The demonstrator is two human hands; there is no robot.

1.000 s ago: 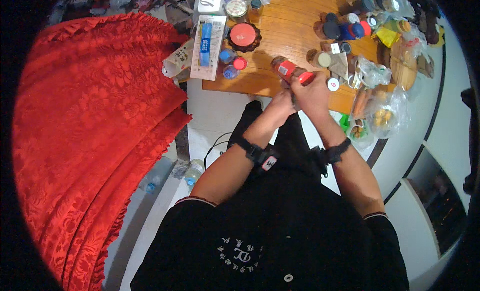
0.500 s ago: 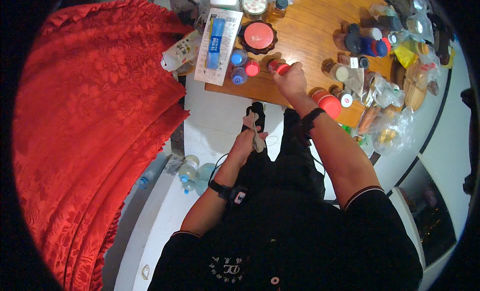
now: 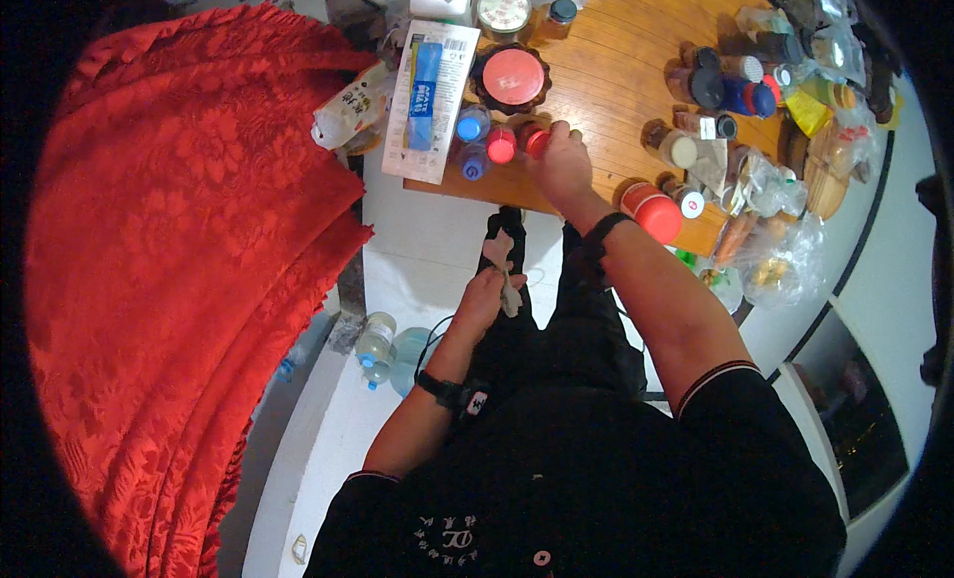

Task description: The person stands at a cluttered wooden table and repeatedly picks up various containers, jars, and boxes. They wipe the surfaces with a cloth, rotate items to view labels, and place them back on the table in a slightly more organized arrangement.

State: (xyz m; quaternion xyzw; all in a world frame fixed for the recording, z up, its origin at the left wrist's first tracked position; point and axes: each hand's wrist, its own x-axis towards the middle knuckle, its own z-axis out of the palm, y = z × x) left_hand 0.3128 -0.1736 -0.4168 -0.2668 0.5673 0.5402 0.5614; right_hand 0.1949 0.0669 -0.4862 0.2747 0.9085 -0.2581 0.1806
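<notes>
On the wooden table (image 3: 606, 71), my right hand (image 3: 564, 170) grips a small red-capped jar (image 3: 536, 142) near the front edge. Just left of it stand another red-capped bottle (image 3: 501, 144) and two blue-capped bottles, one (image 3: 468, 129) behind the other (image 3: 474, 167). Behind the jar is a round pink-red lid (image 3: 513, 76) with a dark scalloped rim. My left hand (image 3: 483, 298) is held low over my legs, away from the table, closed around a crumpled pale cloth (image 3: 503, 265).
A white package with a blue strip (image 3: 423, 96) lies at the table's left edge. Jars, a large red-lidded jar (image 3: 651, 213) and plastic bags (image 3: 775, 250) crowd the right side. Red patterned fabric (image 3: 199, 230) hangs at left; plastic bottles (image 3: 376, 339) stand on the floor.
My right hand has shifted left with the red-capped jar, bringing it close beside the other red-capped bottle. My left hand still holds the cloth, almost in the same place.
</notes>
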